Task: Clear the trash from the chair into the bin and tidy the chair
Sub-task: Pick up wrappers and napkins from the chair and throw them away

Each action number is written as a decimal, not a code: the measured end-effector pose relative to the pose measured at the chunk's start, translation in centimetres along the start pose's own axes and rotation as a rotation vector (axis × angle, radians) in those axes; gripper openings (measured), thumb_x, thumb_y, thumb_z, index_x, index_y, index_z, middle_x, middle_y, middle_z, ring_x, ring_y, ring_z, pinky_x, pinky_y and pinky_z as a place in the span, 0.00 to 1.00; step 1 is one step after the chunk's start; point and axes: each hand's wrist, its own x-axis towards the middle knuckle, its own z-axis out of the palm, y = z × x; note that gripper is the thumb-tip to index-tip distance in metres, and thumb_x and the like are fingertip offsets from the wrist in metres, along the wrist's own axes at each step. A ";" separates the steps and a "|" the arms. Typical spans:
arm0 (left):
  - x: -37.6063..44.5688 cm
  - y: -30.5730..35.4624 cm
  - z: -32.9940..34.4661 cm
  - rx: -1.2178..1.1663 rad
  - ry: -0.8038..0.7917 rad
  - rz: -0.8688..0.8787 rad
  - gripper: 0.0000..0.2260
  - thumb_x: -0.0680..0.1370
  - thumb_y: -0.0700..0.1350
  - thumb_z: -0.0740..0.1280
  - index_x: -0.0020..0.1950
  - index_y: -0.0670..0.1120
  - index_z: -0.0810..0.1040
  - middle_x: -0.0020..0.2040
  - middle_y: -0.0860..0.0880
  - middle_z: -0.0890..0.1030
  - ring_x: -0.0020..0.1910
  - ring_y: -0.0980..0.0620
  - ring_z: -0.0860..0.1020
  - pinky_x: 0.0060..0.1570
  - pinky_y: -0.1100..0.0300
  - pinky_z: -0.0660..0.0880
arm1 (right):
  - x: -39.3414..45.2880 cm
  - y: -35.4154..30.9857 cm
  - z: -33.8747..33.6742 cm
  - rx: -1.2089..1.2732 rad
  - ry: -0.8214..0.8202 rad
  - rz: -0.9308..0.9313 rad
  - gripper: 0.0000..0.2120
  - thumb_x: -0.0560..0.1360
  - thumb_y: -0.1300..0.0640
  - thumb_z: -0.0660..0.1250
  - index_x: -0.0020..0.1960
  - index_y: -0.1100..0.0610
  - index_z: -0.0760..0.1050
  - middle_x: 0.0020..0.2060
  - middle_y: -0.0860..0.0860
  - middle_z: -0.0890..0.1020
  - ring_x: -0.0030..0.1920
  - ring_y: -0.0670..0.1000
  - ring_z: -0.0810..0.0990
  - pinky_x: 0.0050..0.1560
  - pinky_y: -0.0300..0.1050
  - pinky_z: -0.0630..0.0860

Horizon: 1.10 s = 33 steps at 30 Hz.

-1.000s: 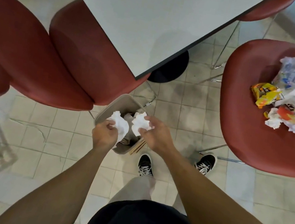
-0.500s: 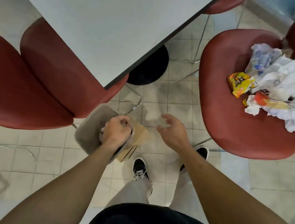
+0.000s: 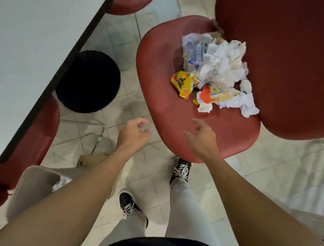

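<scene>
Both hands (image 3: 133, 132) (image 3: 202, 139) empty nr chair (image 3: 159, 105) w/ trash (image 3: 216, 72); fingers prob. relaxed.

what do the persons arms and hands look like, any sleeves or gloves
Both forearms are bare as far as the frame shows: no sleeves in view. The left hand and right hand have no gloves, and no rings, watch or wristbands are visible.

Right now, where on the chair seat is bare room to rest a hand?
The red chair seat is bare along its front and left edge, below the yellow wrapper and near the right hand. The back, by the crumpled tissues, is crowded.
</scene>
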 end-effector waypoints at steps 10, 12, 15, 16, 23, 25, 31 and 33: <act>8.0 13.3 12.1 0.196 -0.151 0.358 0.27 0.67 0.46 0.76 0.65 0.53 0.74 0.60 0.50 0.76 0.61 0.50 0.75 0.61 0.57 0.72 | 10.8 5.5 -10.2 0.026 0.139 0.163 0.24 0.71 0.55 0.70 0.67 0.52 0.72 0.62 0.55 0.76 0.63 0.55 0.75 0.63 0.48 0.72; 9.1 15.0 14.0 0.276 -0.175 0.448 0.31 0.67 0.46 0.76 0.69 0.53 0.70 0.63 0.49 0.73 0.63 0.50 0.72 0.58 0.57 0.70 | 12.8 6.4 -11.0 0.026 0.155 0.172 0.26 0.71 0.55 0.71 0.68 0.52 0.71 0.64 0.57 0.74 0.62 0.55 0.76 0.62 0.47 0.73; 10.8 16.8 16.7 0.448 -0.202 0.521 0.37 0.66 0.47 0.77 0.72 0.54 0.65 0.68 0.48 0.67 0.65 0.46 0.69 0.56 0.51 0.74 | 15.4 7.6 -11.9 0.009 0.197 0.199 0.29 0.70 0.57 0.71 0.71 0.52 0.68 0.66 0.56 0.70 0.57 0.54 0.77 0.54 0.37 0.68; 11.3 17.1 17.5 0.507 -0.215 0.532 0.37 0.66 0.47 0.77 0.72 0.53 0.65 0.69 0.47 0.66 0.66 0.45 0.69 0.55 0.50 0.75 | 16.3 8.0 -12.2 -0.004 0.204 0.216 0.30 0.71 0.58 0.70 0.72 0.51 0.67 0.67 0.55 0.68 0.56 0.53 0.76 0.52 0.35 0.66; 14.5 17.2 20.0 0.563 -0.163 0.552 0.26 0.71 0.32 0.63 0.67 0.49 0.73 0.62 0.45 0.75 0.58 0.41 0.75 0.49 0.49 0.76 | 21.3 10.0 -11.8 -0.169 0.174 0.256 0.34 0.75 0.57 0.65 0.76 0.43 0.55 0.72 0.57 0.57 0.53 0.59 0.78 0.50 0.42 0.68; 15.0 17.1 19.7 0.527 -0.148 0.538 0.24 0.72 0.32 0.62 0.66 0.49 0.75 0.58 0.44 0.79 0.55 0.41 0.77 0.48 0.50 0.75 | 22.6 10.2 -11.5 -0.152 0.192 0.262 0.31 0.75 0.57 0.65 0.75 0.44 0.60 0.69 0.58 0.63 0.55 0.60 0.77 0.54 0.45 0.70; 14.6 16.8 17.6 0.410 -0.065 0.522 0.10 0.73 0.34 0.63 0.53 0.39 0.78 0.47 0.39 0.80 0.47 0.38 0.78 0.39 0.52 0.68 | 23.3 10.3 -11.3 0.015 0.352 0.311 0.18 0.73 0.64 0.61 0.61 0.52 0.74 0.52 0.56 0.81 0.51 0.59 0.79 0.45 0.42 0.70; 14.0 16.7 16.9 0.382 -0.039 0.501 0.07 0.74 0.36 0.64 0.51 0.41 0.79 0.45 0.41 0.81 0.44 0.40 0.78 0.38 0.55 0.67 | 22.5 9.8 -11.7 0.033 0.388 0.308 0.16 0.74 0.64 0.59 0.60 0.54 0.75 0.51 0.58 0.81 0.50 0.60 0.79 0.44 0.43 0.70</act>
